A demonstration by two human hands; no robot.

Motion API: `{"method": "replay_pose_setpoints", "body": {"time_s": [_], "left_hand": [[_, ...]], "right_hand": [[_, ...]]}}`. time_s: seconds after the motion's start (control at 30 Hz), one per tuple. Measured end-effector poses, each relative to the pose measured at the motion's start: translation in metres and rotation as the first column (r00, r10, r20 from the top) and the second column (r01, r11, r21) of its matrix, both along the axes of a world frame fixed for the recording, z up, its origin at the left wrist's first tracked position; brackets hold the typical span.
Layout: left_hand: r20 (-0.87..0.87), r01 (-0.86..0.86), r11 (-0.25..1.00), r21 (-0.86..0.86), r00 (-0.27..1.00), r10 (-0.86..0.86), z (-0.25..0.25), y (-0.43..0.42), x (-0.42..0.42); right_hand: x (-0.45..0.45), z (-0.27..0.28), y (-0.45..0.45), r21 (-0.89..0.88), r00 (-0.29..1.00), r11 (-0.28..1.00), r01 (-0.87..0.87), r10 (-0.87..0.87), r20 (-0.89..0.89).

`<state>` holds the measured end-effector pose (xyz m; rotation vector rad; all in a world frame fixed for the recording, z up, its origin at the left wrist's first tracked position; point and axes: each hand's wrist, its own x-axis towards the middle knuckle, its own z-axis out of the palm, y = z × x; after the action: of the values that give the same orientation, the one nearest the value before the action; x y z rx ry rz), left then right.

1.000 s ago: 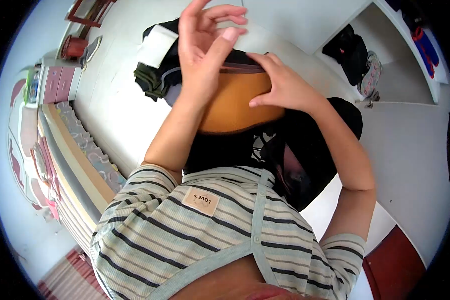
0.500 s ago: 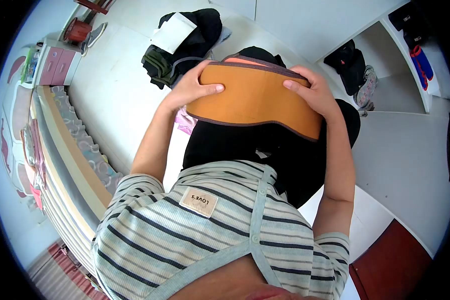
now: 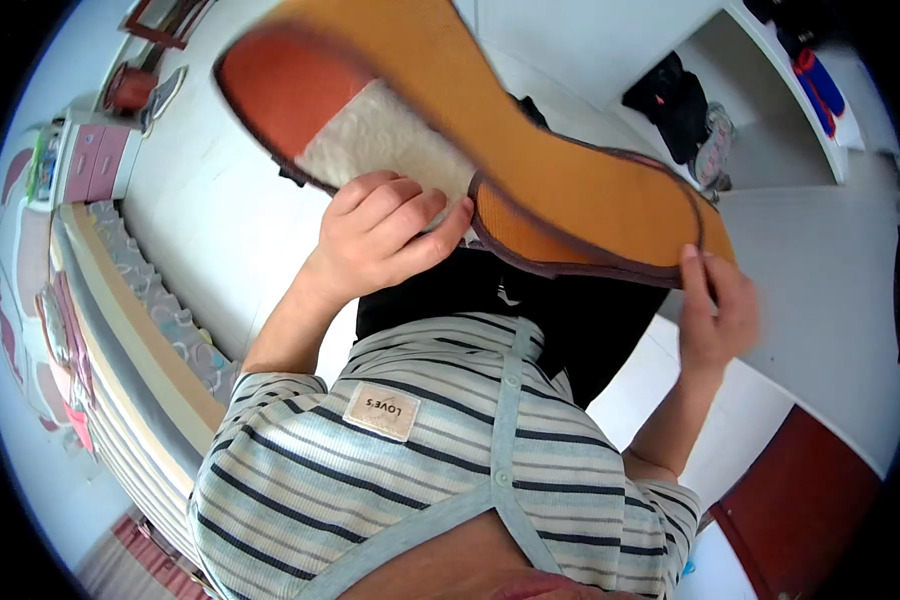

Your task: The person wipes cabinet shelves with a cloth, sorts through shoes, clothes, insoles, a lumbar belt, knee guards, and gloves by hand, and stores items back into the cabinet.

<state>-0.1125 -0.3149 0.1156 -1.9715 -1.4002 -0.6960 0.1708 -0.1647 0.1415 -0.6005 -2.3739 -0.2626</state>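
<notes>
Holding a wide belt (image 3: 570, 185) at twelve o'clock

It curves from eleven o'clock round to two, its mustard face bordered by dark trim. Toward eleven, the turned side shows a reddish-orange panel (image 3: 285, 85) next to a rumpled cream panel (image 3: 385, 135); the upper stretch is blurred. The left hand (image 3: 382, 235), between ten and eleven, has its grip clamped on the lower edge, fingers curled. At three, the slightly blurred right hand (image 3: 715, 305) has its grip clamped on the other end.

Left grip (image 3: 382, 236) curls fingers; right grip (image 3: 718, 308) pinches.
</notes>
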Motion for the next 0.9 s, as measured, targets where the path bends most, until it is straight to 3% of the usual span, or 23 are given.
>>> {"method": "replay_pose_setpoints", "body": {"time_s": [0.1, 0.13, 0.17, 0.2, 0.23, 0.37, 0.47, 0.53, 0.67, 0.73, 0.8, 0.87, 0.9], "left_hand": [[0.027, -0.016, 0.851, -0.525, 0.999, 0.035, -0.005, -0.001, 0.004], [0.026, 0.004, 0.851, -0.525, 1.0, 0.012, -0.013, -0.003, 0.004], [0.17, -0.011, 0.789, -0.614, 0.975, 0.146, -0.027, -0.008, 0.004], [0.29, -0.007, 0.715, -0.699, 0.911, 0.293, -0.032, -0.011, 0.005], [0.197, -0.039, 0.662, -0.748, 0.94, 0.278, -0.031, -0.016, 0.005], [0.151, -0.026, 0.696, -0.717, 0.97, 0.192, -0.037, -0.014, 0.015], [0.287, 0.067, 0.685, -0.726, 0.934, 0.213, -0.032, -0.005, 0.024], [0.45, 0.135, 0.743, -0.655, 0.86, 0.24, -0.043, -0.006, 0.024], [0.574, 0.161, 0.784, -0.599, 0.77, 0.28, -0.052, -0.007, 0.023], [0.7, 0.17, 0.851, -0.497, 0.658, 0.278, -0.054, -0.007, 0.018], [0.716, 0.191, 0.83, -0.524, 0.627, 0.308, -0.049, -0.006, 0.016], [0.846, 0.274, 0.811, -0.517, 0.307, 0.436, -0.038, -0.007, 0.018], [0.846, 0.26, 0.81, -0.525, 0.26, 0.465, -0.033, -0.008, 0.018]], "right_hand": [[0.019, -0.029, -0.017, -0.117, 0.938, 0.991, 0.063, -0.019, 0.346], [0.021, -0.037, -0.019, -0.16, 0.898, 0.985, 0.071, 0.007, 0.441], [0.022, -0.042, -0.025, -0.159, 0.898, 0.983, 0.088, -0.01, 0.439], [0.016, -0.044, -0.035, -0.307, 0.918, 0.945, 0.114, 0.018, 0.396], [0.012, -0.046, -0.042, -0.449, 0.937, 0.884, 0.128, 0.041, 0.348], [0.001, -0.064, -0.037, -0.36, 0.951, 0.918, 0.165, -0.051, 0.304], [-0.008, -0.07, -0.031, -0.394, 0.979, 0.911, 0.119, -0.043, 0.197], [-0.009, -0.071, -0.03, -0.385, 0.98, 0.917, 0.105, -0.03, 0.196], [-0.007, -0.067, -0.03, -0.377, 0.971, 0.922, 0.087, 0.005, 0.237], [-0.004, -0.067, -0.027, -0.388, 0.974, 0.919, 0.07, 0.021, 0.226], [-0.002, -0.068, -0.026, -0.398, 0.976, 0.916, 0.05, 0.039, 0.214], [-0.002, -0.069, -0.026, -0.457, 0.992, 0.889, -0.003, 0.059, 0.108], [-0.003, -0.067, -0.024, -0.455, 0.993, 0.89, -0.005, 0.059, 0.106]]}}
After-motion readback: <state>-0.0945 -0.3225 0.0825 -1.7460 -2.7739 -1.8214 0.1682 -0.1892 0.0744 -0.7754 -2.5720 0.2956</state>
